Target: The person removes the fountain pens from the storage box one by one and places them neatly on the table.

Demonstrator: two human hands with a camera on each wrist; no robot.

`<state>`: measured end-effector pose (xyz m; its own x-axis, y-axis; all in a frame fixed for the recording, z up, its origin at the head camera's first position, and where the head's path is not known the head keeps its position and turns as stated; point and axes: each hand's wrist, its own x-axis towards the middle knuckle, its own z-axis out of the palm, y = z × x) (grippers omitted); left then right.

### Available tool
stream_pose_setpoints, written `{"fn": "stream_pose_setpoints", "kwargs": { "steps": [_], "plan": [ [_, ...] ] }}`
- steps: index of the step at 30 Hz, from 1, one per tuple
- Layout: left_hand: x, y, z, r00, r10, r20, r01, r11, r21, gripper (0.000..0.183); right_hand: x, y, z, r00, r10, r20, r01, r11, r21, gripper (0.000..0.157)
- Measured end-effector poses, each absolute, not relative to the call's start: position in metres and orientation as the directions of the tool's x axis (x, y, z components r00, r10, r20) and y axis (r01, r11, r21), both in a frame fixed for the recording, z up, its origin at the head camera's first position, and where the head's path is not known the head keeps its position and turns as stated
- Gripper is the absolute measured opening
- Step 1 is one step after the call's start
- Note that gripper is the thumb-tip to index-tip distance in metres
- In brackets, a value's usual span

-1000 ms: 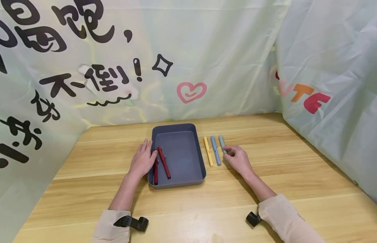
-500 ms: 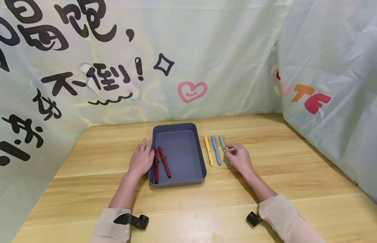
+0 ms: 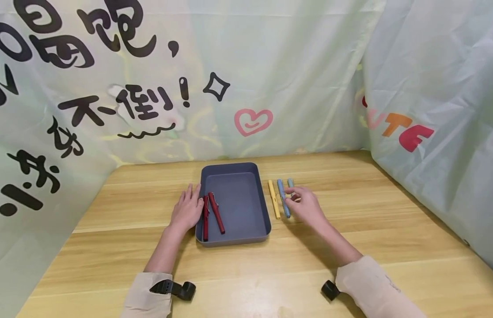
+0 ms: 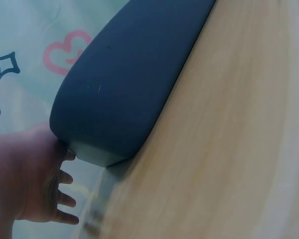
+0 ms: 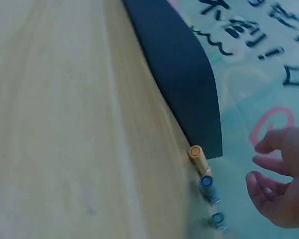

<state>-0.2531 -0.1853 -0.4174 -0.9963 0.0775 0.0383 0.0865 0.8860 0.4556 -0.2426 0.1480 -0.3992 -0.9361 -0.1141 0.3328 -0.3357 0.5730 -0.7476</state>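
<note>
In the head view my left hand (image 3: 187, 210) rests against the left side of a dark grey tray (image 3: 266, 221), its fingers straight and the thumb at the rim. Two dark red pens with clips, a left one (image 3: 206, 223) and a right one (image 3: 217, 214), lie in the tray beside it. Right of the tray, a yellow pen (image 3: 274, 198), a blue pen (image 3: 281, 187) and a light green pen (image 3: 290, 182) lie side by side. My right hand (image 3: 308, 207) hovers over the blue and green pens, hiding part of the green one. In the right wrist view its bent fingers and thumb hold nothing.
The wooden table (image 3: 246, 278) extends around the tray. A printed cloth (image 3: 302, 66) hangs behind it and along both sides. Each forearm carries a small black camera near its sleeve, like the left camera (image 3: 187, 291).
My right hand has shifted left from the light green pen toward the blue pen, leaving the green pen on the table. The left hand stays at the tray.
</note>
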Motion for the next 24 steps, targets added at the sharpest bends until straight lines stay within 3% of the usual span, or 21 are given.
{"fn": "stream_pose_setpoints", "kwargs": {
  "steps": [24],
  "plan": [
    [-0.255, -0.187, -0.418, -0.997, 0.073, 0.02, 0.074, 0.879, 0.47, 0.053, -0.238, 0.059, -0.356, -0.863, -0.447, 0.236, -0.469, 0.536, -0.702, 0.018]
  ]
}}
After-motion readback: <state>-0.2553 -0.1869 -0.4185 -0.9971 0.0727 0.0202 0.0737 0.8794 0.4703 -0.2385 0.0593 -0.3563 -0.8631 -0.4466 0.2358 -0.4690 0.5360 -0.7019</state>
